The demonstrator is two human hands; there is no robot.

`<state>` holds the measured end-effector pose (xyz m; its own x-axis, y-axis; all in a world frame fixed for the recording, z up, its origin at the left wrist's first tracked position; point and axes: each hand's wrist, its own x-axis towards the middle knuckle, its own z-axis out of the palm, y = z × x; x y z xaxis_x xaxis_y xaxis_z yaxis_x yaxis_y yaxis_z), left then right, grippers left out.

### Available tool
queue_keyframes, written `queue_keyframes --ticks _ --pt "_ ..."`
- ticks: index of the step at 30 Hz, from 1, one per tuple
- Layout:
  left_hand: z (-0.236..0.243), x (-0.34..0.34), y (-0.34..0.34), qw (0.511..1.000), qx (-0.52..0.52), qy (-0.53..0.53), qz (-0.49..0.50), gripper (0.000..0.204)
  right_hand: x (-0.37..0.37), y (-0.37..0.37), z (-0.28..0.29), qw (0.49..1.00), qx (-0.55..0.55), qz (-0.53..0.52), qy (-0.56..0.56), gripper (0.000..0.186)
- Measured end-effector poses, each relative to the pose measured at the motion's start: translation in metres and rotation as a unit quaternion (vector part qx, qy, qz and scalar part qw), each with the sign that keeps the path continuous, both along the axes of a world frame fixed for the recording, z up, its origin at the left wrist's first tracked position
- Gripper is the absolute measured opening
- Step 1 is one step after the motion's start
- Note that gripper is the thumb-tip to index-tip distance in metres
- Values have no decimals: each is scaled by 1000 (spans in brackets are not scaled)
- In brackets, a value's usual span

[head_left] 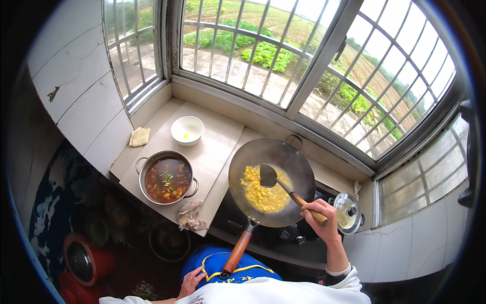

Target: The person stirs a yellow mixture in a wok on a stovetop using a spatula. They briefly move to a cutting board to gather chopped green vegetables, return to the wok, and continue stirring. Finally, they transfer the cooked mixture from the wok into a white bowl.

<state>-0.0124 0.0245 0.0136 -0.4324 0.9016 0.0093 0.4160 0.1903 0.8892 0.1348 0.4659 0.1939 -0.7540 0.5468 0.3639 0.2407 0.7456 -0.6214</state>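
Note:
My right hand (322, 219) is closed round the wooden handle of a spatula (268, 176), whose dark blade rests among yellow scrambled egg pieces (260, 195) in a wok (296, 157). Pale, bubbling liquid surrounds the egg on the right side. The wok sits on the black stove, its brown wooden handle (238, 251) pointing toward me. My left hand (192, 280) lies against my blue apron (207, 258), left of that handle and apart from it. Its fingers are stretched out and hold nothing.
Left of the wok, the counter bears a two-handled pot of brown stew (165, 177), a white bowl (187, 130), a crumpled cloth (191, 216) and a folded cloth (139, 137). A glass-lidded pot (348, 213) stands at the right. Barred windows rise behind; red buckets (83, 258) are lower left.

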Motion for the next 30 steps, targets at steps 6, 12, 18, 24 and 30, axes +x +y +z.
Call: queue_keyframes --ticks 6,12,18,24,30 --pt "18 0 16 999 -2 -35 -9 43 11 -3 -29 994 -101 -13 29 13" --pt "27 -9 38 999 14 -2 29 43 50 -1 -40 998 8 -46 38 19" --pt "25 5 65 987 56 -68 131 47 68 -8 -56 978 -162 -73 109 13" --pt "21 14 88 984 2 -149 95 44 64 -21 -51 973 -187 -7 132 14" --pt "22 3 107 970 -10 -240 43 59 67 -27 -44 996 -45 23 70 22"
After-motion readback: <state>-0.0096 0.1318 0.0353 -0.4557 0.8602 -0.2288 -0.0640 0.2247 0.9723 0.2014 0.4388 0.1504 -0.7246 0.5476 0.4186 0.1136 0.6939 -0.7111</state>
